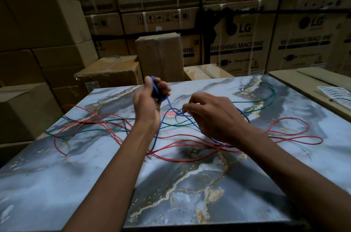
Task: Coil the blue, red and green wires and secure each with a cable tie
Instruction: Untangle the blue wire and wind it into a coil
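Clearly the step in hand is winding the blue wire (191,117) into a coil, the first of 3 by the look of things, since the red wire (171,144) and the green wire (252,101) lie loose and tangled across the marbled tabletop (76,174). The left hand (148,102) is raised above the far middle of the table with its fingers curled round a small bundle of blue loops, while the right hand (210,117) hangs just beside it, lower and to the right, thumb and fingertips pinching the running length of blue. From there the blue trails down under the right wrist, where it crosses over the red strands. To do this well, I would keep the left grip firm but not crushing, so the loops stay the same size and lie flat against one another. The right hand should feed the wire with light tension, letting it slide through the pinch so twists work out toward the free end. Lifting the blue clear of the red crossings before each turn should stop it dragging the other 2 along. A white strip-like bundle (334,92) lies on the carton at the right edge; these may be the cable ties, though it is too blurred to say.
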Demonstrator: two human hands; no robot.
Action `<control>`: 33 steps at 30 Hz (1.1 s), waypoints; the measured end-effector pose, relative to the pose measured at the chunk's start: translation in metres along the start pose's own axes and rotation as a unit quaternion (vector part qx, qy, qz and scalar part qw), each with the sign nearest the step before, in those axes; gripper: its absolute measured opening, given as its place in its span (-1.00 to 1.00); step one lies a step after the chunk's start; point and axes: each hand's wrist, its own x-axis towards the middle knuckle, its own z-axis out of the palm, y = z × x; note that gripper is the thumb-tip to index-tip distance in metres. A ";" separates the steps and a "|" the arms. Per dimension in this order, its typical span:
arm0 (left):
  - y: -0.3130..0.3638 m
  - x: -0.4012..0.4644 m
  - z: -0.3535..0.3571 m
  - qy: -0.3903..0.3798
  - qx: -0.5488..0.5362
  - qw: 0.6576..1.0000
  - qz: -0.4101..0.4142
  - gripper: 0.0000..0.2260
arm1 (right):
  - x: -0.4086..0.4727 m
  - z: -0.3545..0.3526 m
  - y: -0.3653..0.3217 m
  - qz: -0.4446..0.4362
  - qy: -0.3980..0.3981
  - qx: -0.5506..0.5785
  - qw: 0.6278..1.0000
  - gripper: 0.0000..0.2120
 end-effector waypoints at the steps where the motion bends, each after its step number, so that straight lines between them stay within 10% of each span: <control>1: -0.003 -0.003 0.003 -0.009 0.040 0.999 0.014 -0.71 | 0.001 -0.001 -0.003 -0.004 0.010 0.006 1.000 -0.82; 8: -0.020 -0.022 0.010 -0.109 0.308 0.939 0.110 -0.67 | 0.002 -0.001 -0.005 -0.003 0.084 0.030 0.996 -0.82; 15: -0.025 -0.027 0.013 -0.191 0.345 0.917 0.061 -0.60 | 0.000 -0.006 0.019 0.055 0.192 0.025 0.980 -0.87; 26: -0.011 -0.028 0.011 -0.241 0.299 0.923 -0.030 -0.61 | -0.003 -0.011 0.045 0.069 0.139 0.031 0.987 -0.71; 33: 0.009 -0.019 0.009 -0.228 0.033 0.958 -0.173 -0.65 | -0.016 -0.007 0.073 0.139 0.126 -0.033 0.982 -0.89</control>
